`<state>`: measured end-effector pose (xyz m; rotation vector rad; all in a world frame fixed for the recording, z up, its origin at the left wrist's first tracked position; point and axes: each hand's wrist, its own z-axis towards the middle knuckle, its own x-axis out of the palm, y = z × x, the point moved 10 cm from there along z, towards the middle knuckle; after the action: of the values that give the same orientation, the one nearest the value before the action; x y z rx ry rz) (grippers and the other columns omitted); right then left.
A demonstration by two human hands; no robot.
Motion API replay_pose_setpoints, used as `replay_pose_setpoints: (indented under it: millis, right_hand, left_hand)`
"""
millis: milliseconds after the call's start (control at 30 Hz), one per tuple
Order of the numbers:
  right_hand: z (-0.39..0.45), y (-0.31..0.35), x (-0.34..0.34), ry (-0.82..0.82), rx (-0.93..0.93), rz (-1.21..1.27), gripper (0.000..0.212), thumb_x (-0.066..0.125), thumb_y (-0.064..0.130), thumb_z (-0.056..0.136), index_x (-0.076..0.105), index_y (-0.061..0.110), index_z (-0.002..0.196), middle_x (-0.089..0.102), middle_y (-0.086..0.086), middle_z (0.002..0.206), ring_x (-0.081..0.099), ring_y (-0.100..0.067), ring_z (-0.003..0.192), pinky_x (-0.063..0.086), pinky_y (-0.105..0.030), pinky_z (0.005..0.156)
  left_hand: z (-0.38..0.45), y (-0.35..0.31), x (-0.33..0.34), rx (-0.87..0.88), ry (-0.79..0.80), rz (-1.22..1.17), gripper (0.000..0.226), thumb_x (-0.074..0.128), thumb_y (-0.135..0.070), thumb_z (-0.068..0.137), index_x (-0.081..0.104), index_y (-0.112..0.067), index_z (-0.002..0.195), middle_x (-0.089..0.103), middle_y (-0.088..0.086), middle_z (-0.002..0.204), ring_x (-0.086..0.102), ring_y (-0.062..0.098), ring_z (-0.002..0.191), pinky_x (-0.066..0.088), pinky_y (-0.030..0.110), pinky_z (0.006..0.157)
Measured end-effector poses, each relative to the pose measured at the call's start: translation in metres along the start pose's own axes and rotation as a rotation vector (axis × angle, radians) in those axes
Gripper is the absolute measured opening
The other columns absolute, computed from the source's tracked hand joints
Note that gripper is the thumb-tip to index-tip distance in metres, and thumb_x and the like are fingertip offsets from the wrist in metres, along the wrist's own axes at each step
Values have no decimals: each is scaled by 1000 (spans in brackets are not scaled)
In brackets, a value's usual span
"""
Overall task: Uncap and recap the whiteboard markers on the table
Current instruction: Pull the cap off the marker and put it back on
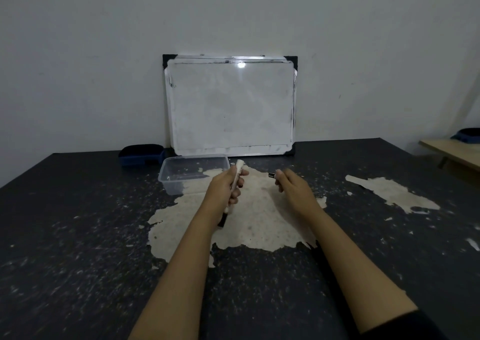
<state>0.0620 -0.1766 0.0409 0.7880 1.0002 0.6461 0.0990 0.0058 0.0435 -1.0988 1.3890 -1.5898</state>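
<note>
My left hand [227,187] is closed around a white whiteboard marker [237,170], held steeply with its white end up past my fingers and a dark end showing below my palm near the table. My right hand [291,185] is a short way to the right, fingers pinched on a small dark marker cap [272,175] whose open end points left toward the marker. Marker and cap are apart. The black table [78,235] has its coating peeled off in a pale patch under both hands.
A clear plastic container [176,176] stands just behind my left hand. A whiteboard [231,105] leans on the wall at the back. A dark blue eraser [141,153] lies to its left. Another pale table [454,152] is at the far right.
</note>
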Motion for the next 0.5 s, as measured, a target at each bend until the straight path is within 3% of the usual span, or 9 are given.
replay_pose_setpoints:
  millis: [100,233,400,500]
  right_hand:
    - [0,-9,-5,-81,31,-129,27,51,37,99,60,12,93,63,-4,87,59,-21,79,49,-40,71]
    - [-7,-12,-10,-225,67,-163,9,65,27,88,60,20,85,60,0,88,59,-17,77,55,-35,65]
    - [-6,-13,-13,-255,78,-225,16,73,24,81,61,13,77,57,-2,84,51,-11,73,35,-21,58]
    - [-4,-17,-12,-248,105,-223,20,75,28,78,61,14,78,58,-4,85,52,-13,76,34,-21,58]
  left_hand:
    - [-1,10,11,-69,42,-221,38,35,-34,104,63,-10,99,48,-2,69,37,4,39,31,16,35]
    - [0,20,16,-115,47,-295,37,36,-36,103,63,-10,100,47,-2,71,39,3,39,33,16,35]
    - [0,22,15,-129,32,-386,37,38,-36,103,63,-9,101,47,-2,72,41,3,40,36,15,36]
    - [0,18,16,-129,34,-442,37,37,-35,103,62,-8,101,47,-1,72,41,3,39,38,15,35]
